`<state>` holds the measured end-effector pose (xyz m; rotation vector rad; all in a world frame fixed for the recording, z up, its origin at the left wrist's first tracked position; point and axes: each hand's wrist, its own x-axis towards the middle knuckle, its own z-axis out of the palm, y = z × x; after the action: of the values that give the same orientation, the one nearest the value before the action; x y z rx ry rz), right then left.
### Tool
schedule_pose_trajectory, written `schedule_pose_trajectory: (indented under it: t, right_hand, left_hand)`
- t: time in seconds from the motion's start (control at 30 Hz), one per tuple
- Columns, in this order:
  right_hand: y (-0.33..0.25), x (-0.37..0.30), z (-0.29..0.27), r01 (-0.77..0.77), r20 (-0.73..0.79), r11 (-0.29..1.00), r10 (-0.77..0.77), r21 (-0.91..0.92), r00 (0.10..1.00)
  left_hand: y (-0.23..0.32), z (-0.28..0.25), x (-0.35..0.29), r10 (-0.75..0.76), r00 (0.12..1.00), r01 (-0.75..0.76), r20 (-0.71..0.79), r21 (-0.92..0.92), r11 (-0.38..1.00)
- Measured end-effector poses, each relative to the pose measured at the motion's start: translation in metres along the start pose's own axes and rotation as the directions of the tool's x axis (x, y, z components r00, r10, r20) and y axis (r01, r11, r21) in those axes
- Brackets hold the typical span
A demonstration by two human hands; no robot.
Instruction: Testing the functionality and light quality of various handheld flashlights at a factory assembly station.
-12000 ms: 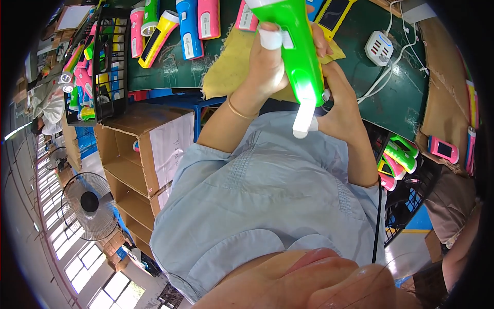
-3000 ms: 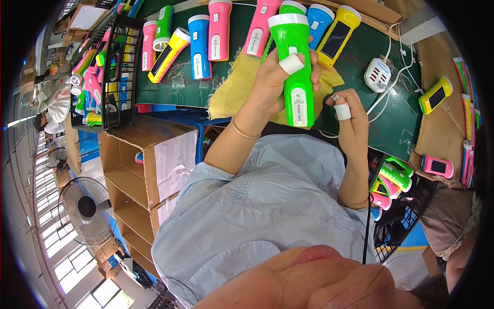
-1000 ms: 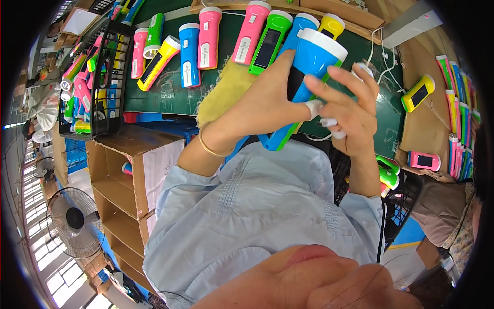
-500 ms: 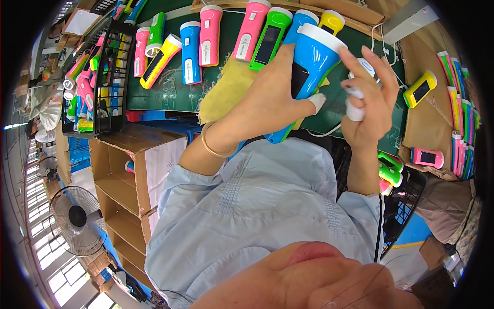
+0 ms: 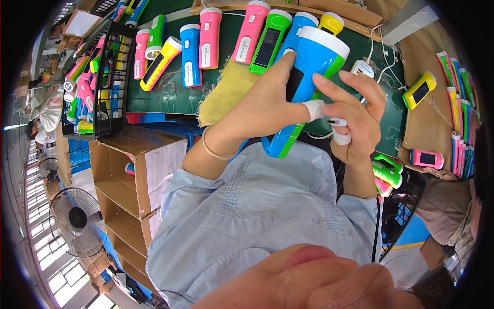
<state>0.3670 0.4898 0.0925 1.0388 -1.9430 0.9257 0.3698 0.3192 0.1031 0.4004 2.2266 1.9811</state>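
Note:
My left hand (image 5: 265, 100) is closed round a blue and green flashlight (image 5: 315, 54), tilted with its wide white head away from me. A dark panel on its side is partly behind my fingers. White tape wraps one of the left digits. To the right of the flashlight, my right hand (image 5: 360, 110) pinches a small white cable plug (image 5: 337, 122) with a dark tip, close to the flashlight body. Its index finger is stretched toward the flashlight, and white tape wraps another finger.
Pink, blue, green and yellow flashlights (image 5: 210, 38) line the far side of the green table (image 5: 170, 98). A yellow cloth (image 5: 226, 92) lies beneath my left hand. Right: a white charger (image 5: 363, 68) with cables, and a cardboard tray (image 5: 427, 131). Left: a black crate (image 5: 123, 77) of flashlights and cardboard shelves (image 5: 121, 165).
The flashlight has turned slightly, showing more of its green side. My right hand has moved down and left, nearer the flashlight body, bringing the plug with it.

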Motion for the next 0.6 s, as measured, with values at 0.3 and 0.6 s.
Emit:
schedule_pose_trajectory:
  t: [0.3,0.6]
  right_hand:
    - [-0.004,-0.033,-0.002,-0.706,0.134,0.517,0.754,0.484,0.643]
    - [0.001,-0.058,0.012,-0.783,0.281,0.619,0.764,-0.067,0.580]
  left_hand:
    - [-0.001,-0.002,-0.002,-0.287,0.955,0.292,0.076,-0.422,0.858]
    - [-0.041,-0.008,0.003,-0.156,0.984,0.162,0.092,-0.831,0.532]
